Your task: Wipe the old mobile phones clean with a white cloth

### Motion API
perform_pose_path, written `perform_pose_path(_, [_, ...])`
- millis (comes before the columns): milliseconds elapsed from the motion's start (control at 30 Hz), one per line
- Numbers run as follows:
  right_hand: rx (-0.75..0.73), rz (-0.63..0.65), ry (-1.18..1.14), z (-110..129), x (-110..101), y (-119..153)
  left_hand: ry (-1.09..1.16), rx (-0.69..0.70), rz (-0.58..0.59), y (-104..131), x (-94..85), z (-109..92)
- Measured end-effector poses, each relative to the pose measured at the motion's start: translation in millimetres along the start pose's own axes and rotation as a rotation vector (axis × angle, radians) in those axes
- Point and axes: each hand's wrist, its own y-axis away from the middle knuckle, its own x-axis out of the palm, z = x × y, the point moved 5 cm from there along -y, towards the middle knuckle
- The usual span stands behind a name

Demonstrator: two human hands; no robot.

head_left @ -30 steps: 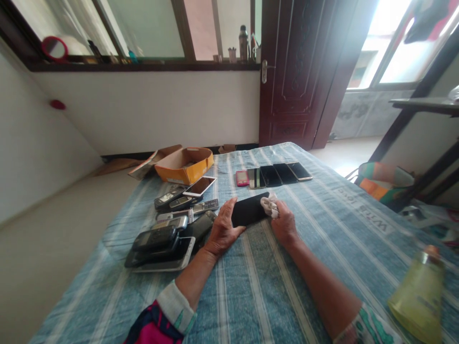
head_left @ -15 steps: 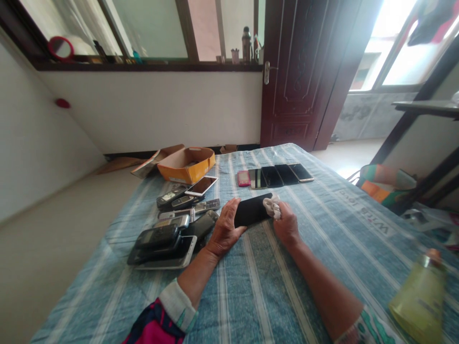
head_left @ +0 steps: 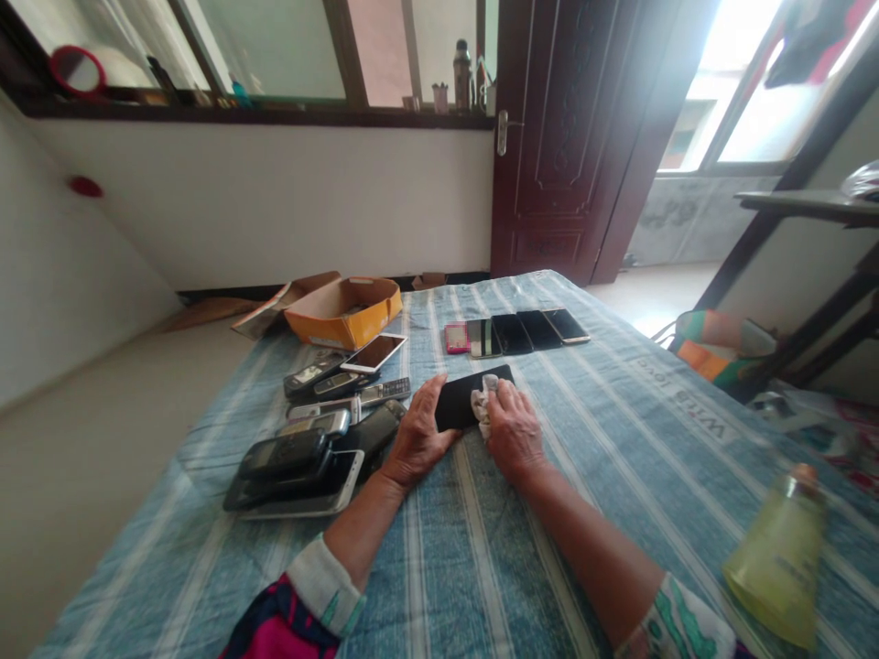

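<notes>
A black smartphone [head_left: 454,403] is tilted slightly over the striped cloth in front of me. My left hand [head_left: 420,428] grips its left end, thumb along the near edge and fingers along the far one. In my right hand [head_left: 514,428] is a crumpled white tissue [head_left: 483,401], pressed against the phone's dark face. The fingers of that hand cover the phone's right part. To the left of my left hand lies a heap of old mobile phones [head_left: 285,453], some stacked on others. A white smartphone [head_left: 374,353] rests at the heap's far end.
An open orange cardboard box [head_left: 343,328] stands at the far left of the cloth-covered table [head_left: 577,476]. Several phones [head_left: 528,331] lie in a row at the back, a pink one [head_left: 457,338] leftmost. A yellow-green bottle [head_left: 779,558] stands at the right front.
My right hand has slid the tissue leftward across the phone's face, toward its middle. My left hand keeps its hold. The whole view has shifted slightly.
</notes>
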Motion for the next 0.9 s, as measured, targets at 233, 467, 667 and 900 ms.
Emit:
perform_pose_path(233, [-0.074, 0.053, -0.006, 18.2, -1.0, 5.1, 0.029, -0.005, 0.004, -0.5, 0.6, 2.3])
perform_pose_path(467, [-0.187, 0.084, -0.078, 33.0, 3.5, -0.2, 0.042, -0.029, -0.010, -0.4, 1.5, 2.4])
perform_pose_path(667, [0.088, 0.119, -0.096, -7.8, 12.8, -19.3, 0.074, -0.077, 0.017, -0.4, 2.1, 3.6])
perform_pose_path(900, [-0.163, 0.219, -0.268, 33.2, 11.7, -22.7, 0.144, -0.096, 0.001, 1.4, 5.3, 8.8])
